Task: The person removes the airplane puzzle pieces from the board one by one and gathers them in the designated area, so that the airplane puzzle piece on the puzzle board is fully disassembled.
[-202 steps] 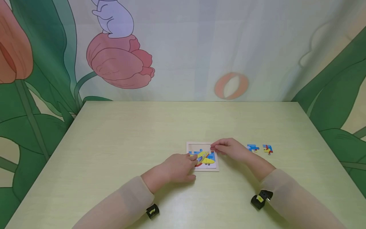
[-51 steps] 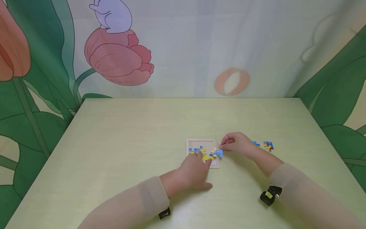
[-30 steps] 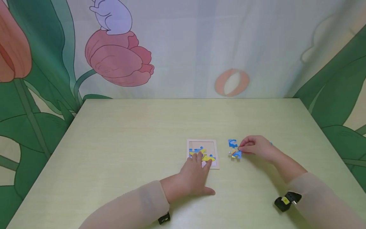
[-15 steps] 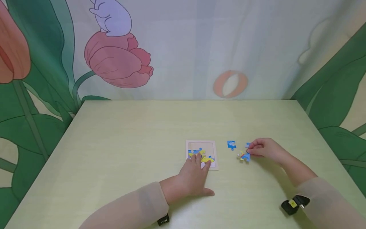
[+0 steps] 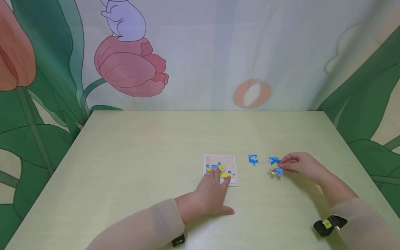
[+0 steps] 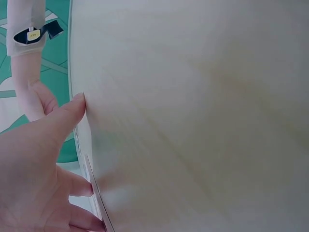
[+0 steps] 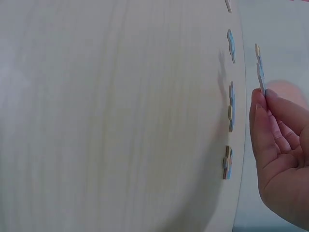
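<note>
My left hand (image 5: 207,196) lies with spread fingers on the near part of a framed jigsaw puzzle (image 5: 236,170), thumb out over the table. Yellow and blue pieces (image 5: 210,166) fill part of the frame; its far strip and right side show bare backing. In the left wrist view, fingertips (image 6: 84,187) meet the frame's edge. My right hand (image 5: 304,165) pinches a puzzle piece (image 5: 276,170) with blue, yellow and red on it, between thumb and forefinger. The right wrist view shows this piece (image 7: 260,70) held up off the table.
Loose blue pieces lie right of the frame: one puzzle piece (image 5: 253,159) by itself, another (image 5: 273,159) just behind the held one. A third loose piece (image 7: 227,163) shows in the right wrist view, hidden by the right hand in the head view. A printed curtain (image 5: 193,62) hangs behind the table.
The right hand has taken a piece out of the frame's right side and carried it rightward over the loose pieces. The left hand has shifted slightly right and nearer, then stayed on the puzzle.
</note>
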Demonstrator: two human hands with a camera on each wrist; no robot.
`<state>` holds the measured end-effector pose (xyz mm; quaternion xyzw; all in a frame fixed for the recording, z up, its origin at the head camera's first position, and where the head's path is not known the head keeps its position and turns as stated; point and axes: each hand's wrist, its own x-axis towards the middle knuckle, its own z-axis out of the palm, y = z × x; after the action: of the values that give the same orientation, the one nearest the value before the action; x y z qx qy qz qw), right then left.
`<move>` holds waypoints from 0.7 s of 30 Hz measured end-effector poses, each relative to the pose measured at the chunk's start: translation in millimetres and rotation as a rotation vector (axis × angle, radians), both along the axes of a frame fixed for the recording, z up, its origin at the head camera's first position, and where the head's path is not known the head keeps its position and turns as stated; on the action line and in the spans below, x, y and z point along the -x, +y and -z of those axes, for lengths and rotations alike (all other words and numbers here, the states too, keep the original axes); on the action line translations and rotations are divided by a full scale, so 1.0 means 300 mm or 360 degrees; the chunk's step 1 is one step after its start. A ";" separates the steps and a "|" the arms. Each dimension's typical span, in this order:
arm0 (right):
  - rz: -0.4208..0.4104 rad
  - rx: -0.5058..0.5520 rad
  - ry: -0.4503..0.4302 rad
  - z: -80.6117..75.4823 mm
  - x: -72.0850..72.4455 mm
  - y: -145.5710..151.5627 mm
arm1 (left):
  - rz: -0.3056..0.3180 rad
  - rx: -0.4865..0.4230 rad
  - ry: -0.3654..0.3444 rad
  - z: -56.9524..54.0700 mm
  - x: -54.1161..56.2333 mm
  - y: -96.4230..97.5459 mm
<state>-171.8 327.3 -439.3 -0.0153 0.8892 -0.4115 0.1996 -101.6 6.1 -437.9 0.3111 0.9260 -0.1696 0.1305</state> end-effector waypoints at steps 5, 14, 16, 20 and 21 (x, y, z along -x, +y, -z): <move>-0.0014 0.0047 0.0009 -0.008 -0.011 0.025 | 0.0002 -0.0027 -0.0001 0.001 0.002 0.002; 0.0014 0.0050 -0.0049 -0.022 -0.031 0.062 | 0.0001 -0.0002 0.0006 -0.002 0.002 0.005; 0.0022 0.0045 -0.0048 -0.019 -0.029 0.065 | -0.0003 -0.0007 0.0002 -0.004 0.002 0.003; 0.0023 0.0045 -0.0038 -0.007 -0.026 0.070 | -0.0013 -0.0013 -0.0016 -0.003 0.002 0.000; 0.0023 0.0048 -0.0038 -0.004 -0.026 0.072 | -0.0017 -0.0013 -0.0021 -0.002 0.002 -0.001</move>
<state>-164.1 349.0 -438.1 -0.0070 0.8805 -0.4263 0.2071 -102.2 5.9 -437.2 0.3077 0.9275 -0.1630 0.1363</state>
